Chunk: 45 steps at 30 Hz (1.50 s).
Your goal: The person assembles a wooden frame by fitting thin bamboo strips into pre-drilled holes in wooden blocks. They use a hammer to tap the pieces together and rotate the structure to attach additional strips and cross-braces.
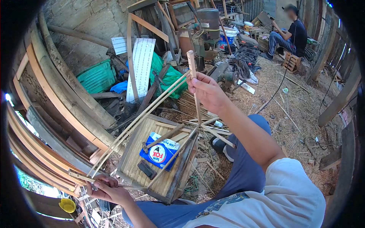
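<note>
The right hand (207,93) pinches a pale flat wooden strip (192,66) at upper centre; the left hand (108,190) grips a pale wooden crosspiece (78,176) at lower left — long thin pale sticks (148,108) span between. Below, a slatted wooden table (131,159) bears a blue-and-white FOX carton (157,154) and wooden-handled hammer (165,136). Beyond — a shavings-strewn earthy floor (281,117); upper right, a seated person (298,36).

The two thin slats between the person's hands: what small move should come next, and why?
Perhaps press gently inward from both ends: the right hand holds the upper strip, the left hand the lower strip, and the two thin slats bridge them. Whether the slats sit fully home is too small to tell, so light pressure seems sensible.
</note>
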Tool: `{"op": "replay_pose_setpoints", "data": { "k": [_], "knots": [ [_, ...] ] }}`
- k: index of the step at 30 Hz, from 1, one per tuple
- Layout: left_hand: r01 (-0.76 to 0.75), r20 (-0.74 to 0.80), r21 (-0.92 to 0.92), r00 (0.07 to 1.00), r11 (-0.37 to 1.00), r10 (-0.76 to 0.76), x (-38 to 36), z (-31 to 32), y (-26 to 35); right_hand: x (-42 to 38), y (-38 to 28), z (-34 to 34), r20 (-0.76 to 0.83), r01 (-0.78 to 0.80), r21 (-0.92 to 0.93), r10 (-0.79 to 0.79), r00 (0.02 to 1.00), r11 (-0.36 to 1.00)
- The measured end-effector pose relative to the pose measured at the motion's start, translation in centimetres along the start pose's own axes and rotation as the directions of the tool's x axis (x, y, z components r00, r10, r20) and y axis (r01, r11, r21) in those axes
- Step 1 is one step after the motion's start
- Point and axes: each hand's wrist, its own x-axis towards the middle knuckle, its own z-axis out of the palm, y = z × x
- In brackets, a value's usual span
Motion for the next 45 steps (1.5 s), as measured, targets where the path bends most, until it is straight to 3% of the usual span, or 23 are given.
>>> {"op": "replay_pose_setpoints", "data": {
  "k": [17,22,24,25,26,27,29,32,35,38,39,42,45],
  "knots": [
    [-0.008,0.021,-0.010,1.000,1.000,0.009,-0.1,0.1,-0.1,-0.2,-0.2,0.7,-0.031,0.014,-0.061,-0.016,0.999,0.998],
    [-0.008,0.048,-0.047,0.999,0.999,0.010,0.0,0.0,-0.3,-0.3,0.3,0.9,-0.160,0.023,-0.188,-0.053,0.986,0.982],
    [0.026,0.047,-0.020,0.999,0.999,-0.025,0.4,-1.4,-1.1,-0.4,-0.1,1.9,-0.221,-0.025,-0.159,-0.011,0.975,0.987],
    [0.059,0.136,-0.052,0.989,0.997,-0.052,0.9,-1.7,-0.6,-0.2,0.4,1.1,-0.241,-0.036,-0.199,-0.014,0.970,0.979],
    [0.154,0.193,-0.160,0.974,0.975,-0.122,1.5,-2.7,-0.9,-0.2,0.5,0.8,-0.229,-0.051,-0.227,-0.002,0.973,0.972],
    [0.202,0.186,-0.154,0.967,0.967,-0.172,2.1,-2.8,-0.8,-0.1,0.6,0.8,-0.216,-0.055,-0.209,0.009,0.976,0.976],
    [0.308,0.344,-0.231,0.913,0.923,-0.219,3.4,-2.9,0.2,0.1,0.6,1.7,-0.215,-0.034,-0.195,-0.008,0.977,0.980],
    [0.579,0.508,-0.346,0.777,0.739,-0.371,4.7,-3.7,0.5,0.6,0.9,0.6,-0.112,-0.013,-0.093,0.002,0.994,0.996],
    [0.755,0.741,-0.339,0.582,0.562,-0.335,5.4,-5.4,-0.8,0.4,0.4,1.4,-0.129,-0.040,-0.080,0.029,0.991,0.996],
    [0.841,0.867,-0.308,0.440,0.445,-0.232,6.1,-5.6,-1.0,0.4,0.3,1.2,-0.095,-0.061,-0.067,0.054,0.994,0.996],
    [0.838,0.895,-0.286,0.407,0.465,-0.183,6.4,-5.4,-1.2,0.5,0.3,1.0,-0.087,-0.065,-0.059,0.060,0.994,0.996],
    [0.852,0.936,-0.289,0.347,0.437,-0.056,6.6,-5.4,-1.9,0.7,0.3,0.7,-0.064,-0.085,-0.063,0.081,0.995,0.994],
    [0.887,0.936,-0.281,0.338,0.366,-0.101,6.3,-5.4,-1.9,0.7,0.3,0.8,-0.037,-0.098,-0.057,0.096,0.995,0.994]
  ]
}}
